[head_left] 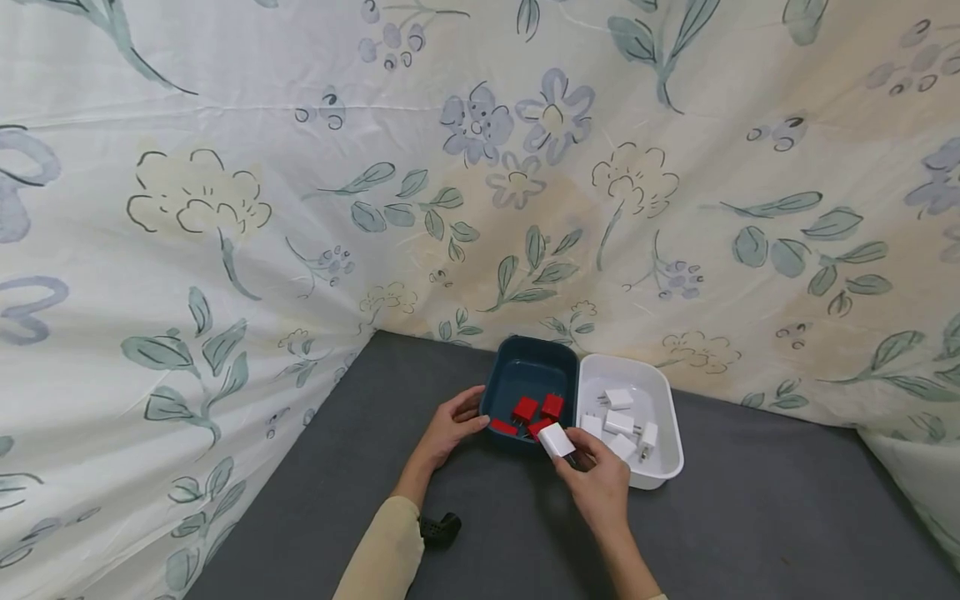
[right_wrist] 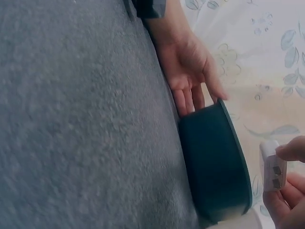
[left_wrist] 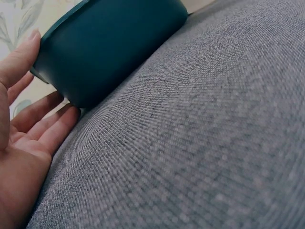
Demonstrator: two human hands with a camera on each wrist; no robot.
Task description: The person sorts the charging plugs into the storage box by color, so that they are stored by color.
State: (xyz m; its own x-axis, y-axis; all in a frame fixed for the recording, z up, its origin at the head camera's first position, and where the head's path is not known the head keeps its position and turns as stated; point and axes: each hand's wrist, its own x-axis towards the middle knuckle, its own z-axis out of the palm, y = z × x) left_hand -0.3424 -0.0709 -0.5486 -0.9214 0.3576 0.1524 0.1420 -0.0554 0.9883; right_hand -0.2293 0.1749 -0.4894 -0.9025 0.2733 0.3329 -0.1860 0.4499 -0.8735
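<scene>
In the head view my right hand [head_left: 602, 482] pinches a white plug charger [head_left: 555, 440] between thumb and fingers, over the near edge of a dark teal bin [head_left: 536, 344]. Two flat metal prongs of this charger [right_wrist: 267, 164] show in the right wrist view. Several red plug chargers [head_left: 525, 408] lie inside the teal bin, partly hidden by the held one. My left hand [head_left: 448, 427] rests against that bin's left side. Its thumb touches the rim and its fairly straight fingers [left_wrist: 59, 126] lie by the lower wall, close to the table cloth.
A white bin [head_left: 672, 450] stands right beside the teal one, with several white plug chargers [head_left: 619, 422] in it. Grey cloth [head_left: 772, 500] covers the table. Floral fabric [head_left: 525, 192] hangs behind and at the left. A black wrist device [head_left: 441, 530] sits by my left sleeve.
</scene>
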